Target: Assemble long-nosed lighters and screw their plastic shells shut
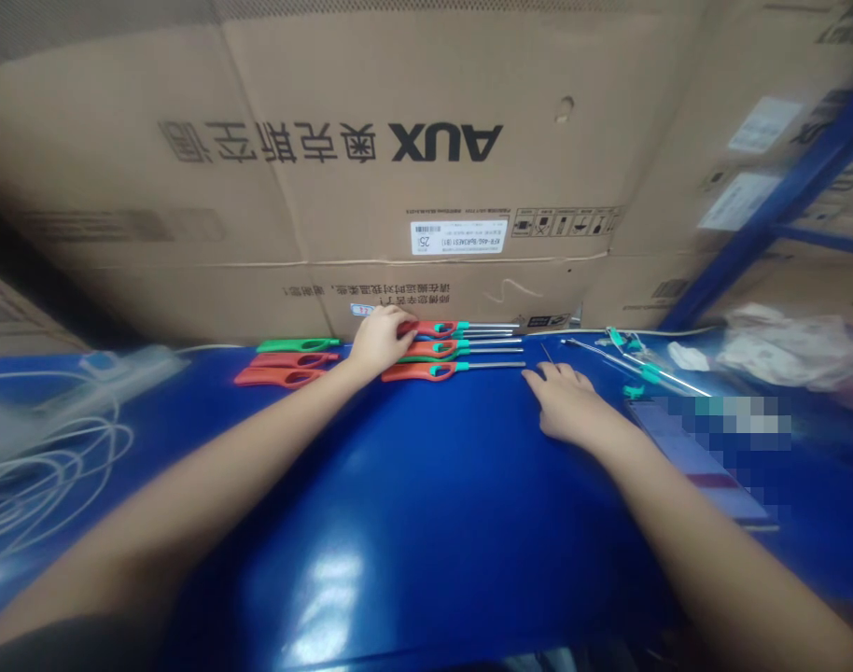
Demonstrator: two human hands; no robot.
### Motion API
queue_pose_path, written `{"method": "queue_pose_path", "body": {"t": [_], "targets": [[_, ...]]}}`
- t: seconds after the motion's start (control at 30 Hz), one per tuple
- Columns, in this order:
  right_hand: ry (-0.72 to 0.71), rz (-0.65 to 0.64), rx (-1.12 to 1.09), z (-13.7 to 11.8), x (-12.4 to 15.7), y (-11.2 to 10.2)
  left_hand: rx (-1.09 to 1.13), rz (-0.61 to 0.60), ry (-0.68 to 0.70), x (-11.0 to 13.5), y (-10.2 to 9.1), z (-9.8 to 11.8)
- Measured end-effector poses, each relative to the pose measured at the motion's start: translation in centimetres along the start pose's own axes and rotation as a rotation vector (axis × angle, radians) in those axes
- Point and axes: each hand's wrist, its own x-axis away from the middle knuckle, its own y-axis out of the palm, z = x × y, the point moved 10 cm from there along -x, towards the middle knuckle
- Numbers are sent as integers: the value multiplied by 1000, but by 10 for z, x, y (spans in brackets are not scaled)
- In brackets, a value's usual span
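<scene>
Several long-nosed gas lighters lie side by side at the back of the blue table, with red or green handles, teal collars and metal rods pointing right. My left hand (384,340) is closed on the handle end of the rearmost red gas lighter (437,329). In front of it lie another lighter (426,349) and an orange-red lighter (440,371). My right hand (565,399) is open, palm down, fingers slightly bent, beside the rod tips; whether it touches the nearest tip I cannot tell. Left of my left hand are a green handle shell (297,345) and red handle shells (279,375).
A large cardboard box (328,205) walls off the back. Loose metal rods with teal parts (650,371) lie right, near a phone-like flat panel (706,471) and crumpled plastic bags (769,345). White cable coils (55,457) lie left. A blue post (783,205) slants at right.
</scene>
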Motion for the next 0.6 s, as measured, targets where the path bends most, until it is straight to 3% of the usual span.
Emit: {"method": "queue_pose_path", "body": {"t": [0.37,0.5,0.6], "targets": [[-149,146,-39,-18,5,-19,-28,30,75,10,-12,21],[-270,222,-105,-35,10,-31,-62,-15,194,36,-23,40],[-379,256,-165,-51,16,-36,-94,-72,255,64,-33,41]]}}
